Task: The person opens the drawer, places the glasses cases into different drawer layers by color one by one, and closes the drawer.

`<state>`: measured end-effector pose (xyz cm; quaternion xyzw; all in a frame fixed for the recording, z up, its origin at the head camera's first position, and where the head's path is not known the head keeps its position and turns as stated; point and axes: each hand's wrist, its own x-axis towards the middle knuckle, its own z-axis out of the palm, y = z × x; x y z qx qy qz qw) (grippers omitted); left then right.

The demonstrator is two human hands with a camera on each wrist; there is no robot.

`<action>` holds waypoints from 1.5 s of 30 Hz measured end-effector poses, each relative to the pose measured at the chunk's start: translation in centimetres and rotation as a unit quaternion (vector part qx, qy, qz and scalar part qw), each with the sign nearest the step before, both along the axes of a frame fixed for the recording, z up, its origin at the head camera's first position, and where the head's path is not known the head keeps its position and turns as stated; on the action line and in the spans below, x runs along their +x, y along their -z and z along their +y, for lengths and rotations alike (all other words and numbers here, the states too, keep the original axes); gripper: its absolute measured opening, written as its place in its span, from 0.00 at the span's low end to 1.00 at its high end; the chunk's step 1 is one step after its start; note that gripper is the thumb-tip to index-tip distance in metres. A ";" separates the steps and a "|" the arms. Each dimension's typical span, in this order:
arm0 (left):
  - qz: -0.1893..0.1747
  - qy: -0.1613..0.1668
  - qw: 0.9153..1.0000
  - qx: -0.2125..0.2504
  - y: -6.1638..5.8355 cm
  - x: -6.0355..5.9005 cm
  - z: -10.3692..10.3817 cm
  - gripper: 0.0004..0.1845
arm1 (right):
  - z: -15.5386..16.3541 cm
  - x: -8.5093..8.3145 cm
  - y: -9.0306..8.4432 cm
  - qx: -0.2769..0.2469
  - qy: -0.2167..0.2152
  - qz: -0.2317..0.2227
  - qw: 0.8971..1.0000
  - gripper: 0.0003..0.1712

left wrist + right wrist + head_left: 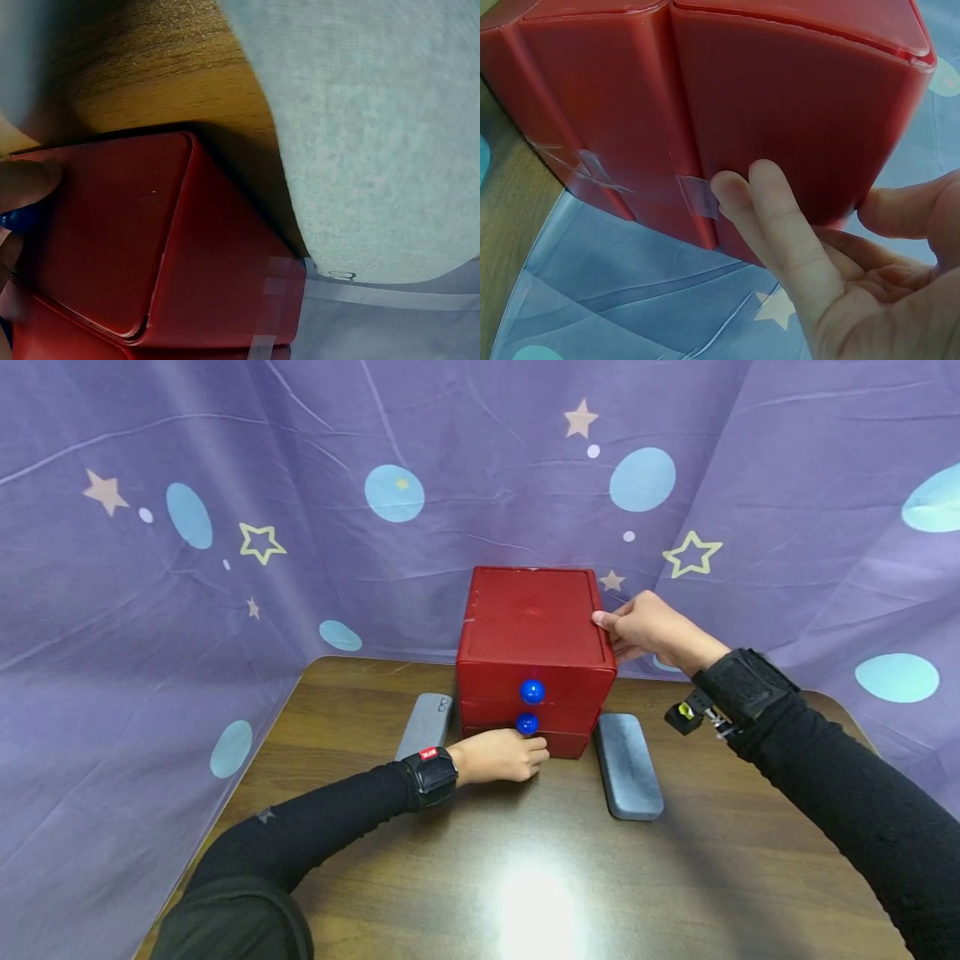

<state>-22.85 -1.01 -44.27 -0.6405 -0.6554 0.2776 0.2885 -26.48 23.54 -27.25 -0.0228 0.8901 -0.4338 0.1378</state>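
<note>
A red box of stacked drawers [534,618] stands at the back of the table. Two blue round knobs show on its front, an upper knob [532,692] and a middle knob [527,723]. Low on the front, my left hand [495,757] pinches another blue knob [22,216] between thumb and finger; the left wrist view shows it partly covered. My right hand [654,627] steadies the box from its right side. There the fingers [784,225] lie fairly straight against the side wall, and the thumb touches the top edge.
A grey oblong case [630,768] lies right of the box, and a similar light grey case [424,727] lies on its left, partly behind the left forearm. Behind the wooden table [420,877] hangs a purple cloth [480,460] with stars and dots.
</note>
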 end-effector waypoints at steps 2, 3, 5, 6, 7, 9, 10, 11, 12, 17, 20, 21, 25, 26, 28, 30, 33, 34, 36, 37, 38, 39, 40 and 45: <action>0.000 0.002 1.000 0.002 0.0 0.0 -0.1 0.14 | -0.1 0.0 0.0 -0.001 0.000 0.000 1.000 0.32; 0.000 0.003 1.000 0.002 0.0 0.0 -0.1 0.14 | -0.1 0.0 0.0 -0.001 0.000 0.000 1.000 0.32; 0.002 0.004 1.000 0.002 0.0 0.0 -0.1 0.15 | -0.1 0.0 0.0 -0.001 0.000 0.001 1.000 0.32; 0.003 0.005 1.000 0.002 0.1 0.0 -0.1 0.15 | -0.2 0.0 0.0 -0.001 0.000 0.001 1.000 0.32; 0.004 0.005 1.000 0.002 0.1 0.0 -0.1 0.16 | -0.2 0.0 0.0 -0.001 0.000 0.001 1.000 0.32; 0.007 0.005 1.000 0.001 0.2 0.1 0.0 0.16 | -0.2 0.0 0.0 0.001 0.000 0.001 1.000 0.32; 0.007 0.004 1.000 0.001 0.2 0.1 0.0 0.16 | -0.2 0.0 0.0 0.001 0.000 0.001 1.000 0.32; 0.010 0.004 1.000 0.001 0.2 0.2 0.0 0.16 | -0.2 0.0 0.0 0.002 0.000 0.001 1.000 0.32; 0.010 0.003 1.000 0.001 0.2 0.3 0.0 0.16 | -0.3 0.0 0.0 0.001 0.000 0.000 1.000 0.32; 0.013 -0.004 1.000 0.002 0.3 0.5 -0.1 0.16 | -0.3 0.1 -0.1 -0.003 -0.002 -0.002 1.000 0.32; 0.009 -0.008 1.000 0.005 0.3 0.6 -0.1 0.17 | -0.3 0.2 -0.1 -0.005 -0.002 -0.003 1.000 0.32; 0.008 -0.010 1.000 0.006 0.4 0.7 -0.1 0.17 | -0.4 0.2 -0.1 -0.004 -0.003 -0.003 1.000 0.32; 0.001 -0.014 1.000 0.006 0.4 0.9 -0.2 0.17 | -0.4 0.3 -0.1 -0.001 -0.006 -0.003 1.000 0.32; 0.000 -0.014 1.000 0.005 0.4 1.0 -0.1 0.17 | -0.4 0.3 -0.1 0.000 -0.006 -0.001 1.000 0.32; -0.004 -0.015 1.000 0.000 0.3 1.2 -0.1 0.17 | -0.3 0.3 -0.2 0.002 -0.008 0.002 1.000 0.32; -0.012 -0.016 1.000 -0.005 0.3 1.4 0.0 0.16 | -0.2 0.3 -0.1 0.005 -0.008 0.005 1.000 0.32; -0.023 -0.018 0.999 -0.014 0.2 1.9 0.0 0.15 | -0.1 0.2 -0.1 0.008 -0.005 0.006 1.000 0.32; -0.026 -0.018 0.999 -0.016 0.2 2.1 -0.1 0.14 | -0.1 0.2 -0.1 0.008 -0.003 0.005 1.000 0.33; -0.026 -0.018 0.999 -0.019 0.1 2.4 0.0 0.14 | -0.2 0.1 0.0 0.006 0.002 0.003 1.000 0.33; -0.024 -0.017 0.999 -0.019 0.2 2.5 -0.1 0.14 | -0.2 0.1 0.1 0.004 0.003 0.002 1.000 0.33; -0.022 -0.015 0.999 -0.019 0.2 2.7 -0.1 0.15 | -0.2 0.1 0.1 0.002 0.004 0.001 1.000 0.33; -0.021 -0.015 0.999 -0.019 0.2 2.8 -0.1 0.15 | -0.2 0.1 0.1 0.001 0.005 0.001 1.000 0.33; -0.020 -0.014 1.000 -0.020 0.3 3.0 -0.1 0.14 | -0.2 0.0 0.1 -0.001 0.005 0.000 1.000 0.33; -0.021 -0.006 1.000 -0.021 0.3 3.9 -0.3 0.14 | -0.2 0.0 0.1 -0.005 0.006 -0.003 1.000 0.33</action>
